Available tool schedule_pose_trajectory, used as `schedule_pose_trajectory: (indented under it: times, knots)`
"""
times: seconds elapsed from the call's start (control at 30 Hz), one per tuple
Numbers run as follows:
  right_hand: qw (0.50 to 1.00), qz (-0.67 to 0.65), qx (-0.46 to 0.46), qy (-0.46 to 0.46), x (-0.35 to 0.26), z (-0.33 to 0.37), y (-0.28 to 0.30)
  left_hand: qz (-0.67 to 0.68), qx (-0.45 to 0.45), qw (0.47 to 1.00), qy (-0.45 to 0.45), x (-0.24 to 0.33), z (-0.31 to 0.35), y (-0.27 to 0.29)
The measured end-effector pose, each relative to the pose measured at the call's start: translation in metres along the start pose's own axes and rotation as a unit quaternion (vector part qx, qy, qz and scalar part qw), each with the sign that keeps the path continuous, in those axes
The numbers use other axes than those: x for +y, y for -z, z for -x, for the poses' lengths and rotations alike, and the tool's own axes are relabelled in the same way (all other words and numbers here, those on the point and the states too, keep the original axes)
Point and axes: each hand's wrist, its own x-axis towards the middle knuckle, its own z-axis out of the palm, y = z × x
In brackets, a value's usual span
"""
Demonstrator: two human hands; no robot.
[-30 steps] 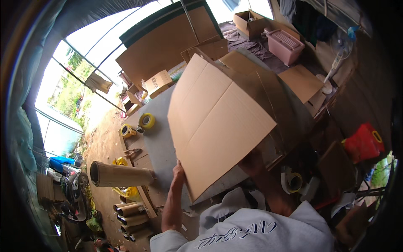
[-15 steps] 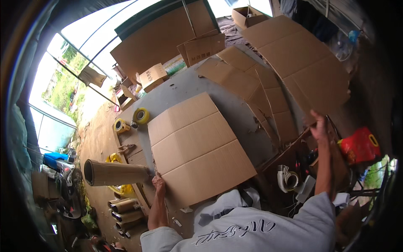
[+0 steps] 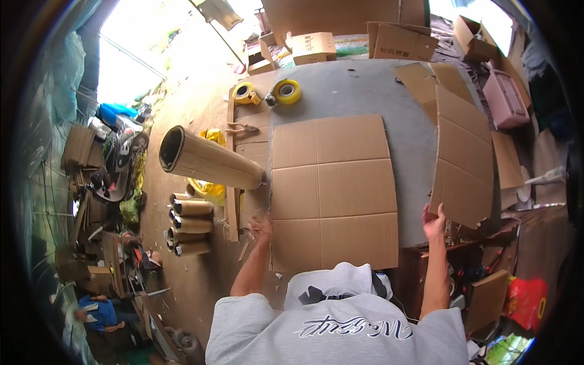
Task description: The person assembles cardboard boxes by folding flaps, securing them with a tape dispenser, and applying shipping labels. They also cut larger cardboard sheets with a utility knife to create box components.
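Note:
A creased cardboard sheet [image 3: 333, 188] lies flat on the grey tabletop in front of me, its near edge close to my body. Beside its left edge is my left hand [image 3: 261, 229], slightly blurred, with its fingers apart and nothing visible in them. My right hand [image 3: 434, 224] pinches the near left corner of a second cardboard sheet [image 3: 463, 158], which is held slantwise over the right side of the table. Other flattened cardboard [image 3: 417, 85] shows partly from beneath that second sheet.
A thick cardboard tube [image 3: 213, 159] juts out at the table's left edge, with several shorter tubes [image 3: 193, 208] below. Two tape rolls [image 3: 287, 91] and pliers [image 3: 242, 128] sit at the far left. Boxes [image 3: 313, 47] stand behind the grey tabletop [image 3: 340, 91]. A person [image 3: 100, 313] is at lower left.
My view has turned. The right-hand sheet has come lower and closer over the table's right side. My left hand has loosened from the flat sheet's edge, and that sheet now lies squarer to me.

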Motion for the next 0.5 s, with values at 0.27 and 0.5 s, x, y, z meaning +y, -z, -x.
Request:
schedule_pose_trajectory:
  times: [0.27,0.5]
  knots:
    - [0.877,0.48,0.027,0.015,0.105,0.047,-0.01,0.198,-0.131,0.925,-0.296,0.074,-0.184,0.157]
    - [0.877,0.429,-0.151,0.157,0.177,0.066,-0.166,0.046,0.034,0.836,-0.545,0.198,-0.086,0.081]
